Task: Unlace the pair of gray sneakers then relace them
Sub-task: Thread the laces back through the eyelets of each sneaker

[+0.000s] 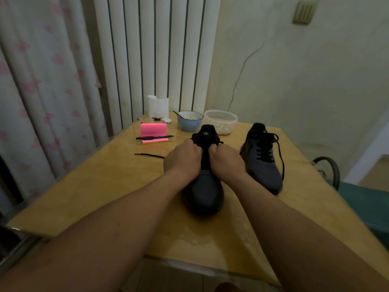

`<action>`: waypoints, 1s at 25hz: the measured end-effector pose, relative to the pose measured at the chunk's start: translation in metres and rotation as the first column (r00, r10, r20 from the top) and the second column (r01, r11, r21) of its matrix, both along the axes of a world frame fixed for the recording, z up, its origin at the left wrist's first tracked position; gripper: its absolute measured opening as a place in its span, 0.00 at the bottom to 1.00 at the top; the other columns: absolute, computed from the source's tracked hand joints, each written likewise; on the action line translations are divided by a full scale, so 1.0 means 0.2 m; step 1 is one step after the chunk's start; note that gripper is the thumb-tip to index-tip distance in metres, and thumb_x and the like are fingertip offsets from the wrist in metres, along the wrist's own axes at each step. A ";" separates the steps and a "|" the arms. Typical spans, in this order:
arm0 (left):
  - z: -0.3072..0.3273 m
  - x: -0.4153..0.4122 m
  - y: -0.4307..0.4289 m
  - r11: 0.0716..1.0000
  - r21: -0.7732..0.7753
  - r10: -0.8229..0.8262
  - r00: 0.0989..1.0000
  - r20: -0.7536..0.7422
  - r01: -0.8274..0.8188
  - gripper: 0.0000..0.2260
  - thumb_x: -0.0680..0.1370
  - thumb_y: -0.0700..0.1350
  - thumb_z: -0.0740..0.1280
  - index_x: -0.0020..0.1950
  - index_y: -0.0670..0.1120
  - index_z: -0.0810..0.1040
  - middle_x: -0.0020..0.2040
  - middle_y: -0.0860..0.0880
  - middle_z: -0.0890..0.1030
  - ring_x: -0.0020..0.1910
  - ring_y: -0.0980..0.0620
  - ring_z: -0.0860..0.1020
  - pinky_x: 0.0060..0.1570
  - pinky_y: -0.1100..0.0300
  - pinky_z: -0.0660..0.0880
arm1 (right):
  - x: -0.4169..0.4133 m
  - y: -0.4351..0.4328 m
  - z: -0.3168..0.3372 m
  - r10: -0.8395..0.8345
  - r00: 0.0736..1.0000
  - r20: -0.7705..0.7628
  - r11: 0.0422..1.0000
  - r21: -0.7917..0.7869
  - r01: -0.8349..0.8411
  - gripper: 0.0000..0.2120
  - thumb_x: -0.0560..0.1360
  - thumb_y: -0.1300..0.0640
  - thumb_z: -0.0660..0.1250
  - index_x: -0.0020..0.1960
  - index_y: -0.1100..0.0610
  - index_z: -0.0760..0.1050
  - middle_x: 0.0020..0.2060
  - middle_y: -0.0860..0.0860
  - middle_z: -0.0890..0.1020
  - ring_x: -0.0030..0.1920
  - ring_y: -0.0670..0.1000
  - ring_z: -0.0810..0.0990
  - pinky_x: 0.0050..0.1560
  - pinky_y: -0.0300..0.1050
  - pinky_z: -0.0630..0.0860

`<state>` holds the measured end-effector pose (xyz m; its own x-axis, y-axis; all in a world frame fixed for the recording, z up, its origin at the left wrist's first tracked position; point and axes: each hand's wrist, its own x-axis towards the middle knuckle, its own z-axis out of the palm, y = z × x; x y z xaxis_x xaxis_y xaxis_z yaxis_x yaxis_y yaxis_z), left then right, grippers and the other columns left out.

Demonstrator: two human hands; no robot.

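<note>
Only the head view here. There's a gray fabric sneaker (205,192) with a black tongue sitting mid-way across the yellowish wooden table (105,186), toe pointing back at the person. Both hands are on it, one each side of the tongue.

The left hand (183,159) is curled tight, fingers tucked down into the lacing edge on its side. The right hand (226,163) is doing the same on the other side, knuckles up. Both are clearly gripping the shoe's upper, but I can't tell if there's lace pinched in there too, since the fingertips are hidden.

A loose black shoelace (149,155) lies flat on the table, running out left from just beside the left hand.

The second gray sneaker (263,169) stands just to the right of the first one, not touched, laces threaded with the ends loose and trailing down its right side.

Further back on the table:
- a pink sticky-note block (153,129) with a black marker pen (154,137) lying across it
- a blue bowl (189,123)
- a clear plastic tub (221,121)
- a white paper roll (157,106)

Behind the table are a white ribbed radiator (157,49) and a pink-patterned curtain (31,81).
</note>
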<state>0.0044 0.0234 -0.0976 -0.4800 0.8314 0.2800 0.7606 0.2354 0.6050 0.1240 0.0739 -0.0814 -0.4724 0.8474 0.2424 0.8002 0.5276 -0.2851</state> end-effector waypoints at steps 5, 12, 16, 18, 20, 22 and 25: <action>0.02 0.03 0.04 0.997 0.067 0.036 0.999 0.034 -0.038 0.13 0.86 0.51 0.53 0.48 0.48 0.71 0.40 0.50 0.72 0.40 0.46 0.72 0.39 0.51 0.64 | 0.04 0.07 -0.02 -0.014 0.998 -0.069 1.000 -0.019 0.013 0.13 0.85 0.60 0.54 0.42 0.59 0.65 0.38 0.56 0.70 0.43 0.62 0.74 0.37 0.52 0.61; -0.01 -0.11 0.04 0.956 0.000 -0.268 0.867 0.420 0.295 0.22 0.86 0.63 0.55 0.58 0.48 0.79 0.55 0.46 0.82 0.54 0.46 0.80 0.59 0.45 0.77 | 0.17 0.06 -0.02 -0.105 0.857 -0.504 0.866 -0.470 -0.170 0.24 0.87 0.41 0.54 0.55 0.59 0.79 0.51 0.56 0.84 0.52 0.55 0.83 0.55 0.58 0.82; 0.01 -0.13 -0.01 0.930 -0.085 -0.298 0.870 0.392 0.357 0.16 0.84 0.61 0.63 0.52 0.48 0.76 0.50 0.46 0.80 0.49 0.48 0.79 0.49 0.50 0.76 | 0.20 0.02 -0.02 -0.096 0.901 -0.423 0.875 -0.467 -0.126 0.24 0.83 0.37 0.61 0.56 0.58 0.78 0.51 0.55 0.83 0.52 0.56 0.83 0.54 0.60 0.84; 0.05 -0.09 0.00 0.935 -0.108 -0.286 0.896 0.340 0.339 0.13 0.85 0.56 0.63 0.47 0.49 0.74 0.46 0.47 0.78 0.44 0.50 0.76 0.41 0.54 0.72 | 0.15 0.01 0.01 -0.078 0.936 -0.343 0.918 -0.391 -0.067 0.23 0.82 0.38 0.63 0.51 0.60 0.77 0.46 0.57 0.83 0.45 0.58 0.84 0.48 0.60 0.85; 0.09 -0.06 0.00 0.933 -0.137 -0.288 0.919 0.268 0.333 0.12 0.85 0.52 0.62 0.44 0.49 0.73 0.43 0.48 0.75 0.41 0.51 0.74 0.38 0.55 0.67 | 0.10 0.02 0.04 -0.043 0.969 -0.245 0.949 -0.313 -0.037 0.20 0.82 0.44 0.63 0.45 0.60 0.76 0.40 0.59 0.81 0.39 0.58 0.82 0.42 0.60 0.82; 0.11 -0.05 0.01 0.933 -0.162 -0.287 0.936 0.204 0.321 0.12 0.85 0.50 0.61 0.44 0.48 0.73 0.43 0.46 0.75 0.40 0.50 0.73 0.38 0.54 0.67 | 0.08 0.03 0.07 -0.020 0.989 -0.146 0.963 -0.270 -0.020 0.17 0.81 0.48 0.62 0.39 0.58 0.73 0.35 0.56 0.75 0.34 0.56 0.75 0.36 0.55 0.72; 0.11 -0.07 0.02 0.935 -0.160 -0.277 0.933 0.228 0.316 0.12 0.85 0.48 0.61 0.45 0.45 0.76 0.45 0.43 0.77 0.42 0.47 0.74 0.41 0.52 0.70 | 0.07 0.03 0.06 -0.050 0.969 -0.242 0.938 -0.346 -0.038 0.15 0.81 0.53 0.62 0.37 0.58 0.71 0.34 0.55 0.72 0.35 0.54 0.70 0.38 0.51 0.65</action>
<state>-0.0104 0.0276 -0.0763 -0.2326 0.9722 0.0263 0.6821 0.1438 0.7170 0.1384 0.0807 -0.0698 -0.4306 0.9016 0.0411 0.6856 0.3563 -0.6348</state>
